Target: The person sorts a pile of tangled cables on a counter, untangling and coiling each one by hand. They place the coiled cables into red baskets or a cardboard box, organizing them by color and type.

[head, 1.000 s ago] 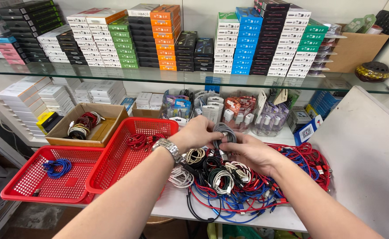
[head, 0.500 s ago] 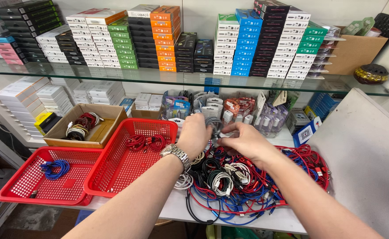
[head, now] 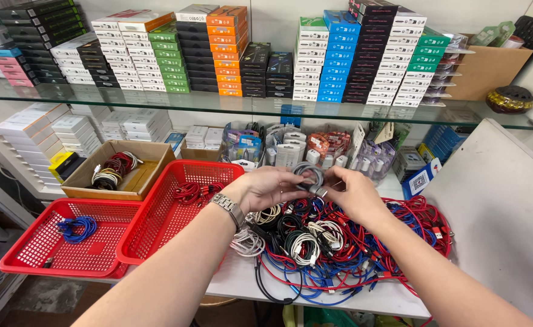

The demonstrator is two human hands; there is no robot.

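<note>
Both the left hand point(head: 265, 189) and right hand point(head: 352, 192) pinched a coiled grey cable point(head: 308, 174) above the tangled cable pile point(head: 339, 242) on the counter point(head: 363, 297); a loose grip might have unravelled the coil into the tangle.

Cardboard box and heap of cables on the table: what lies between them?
In the head view, a red basket with red cables sits between the cardboard box and the heap of cables.
</note>
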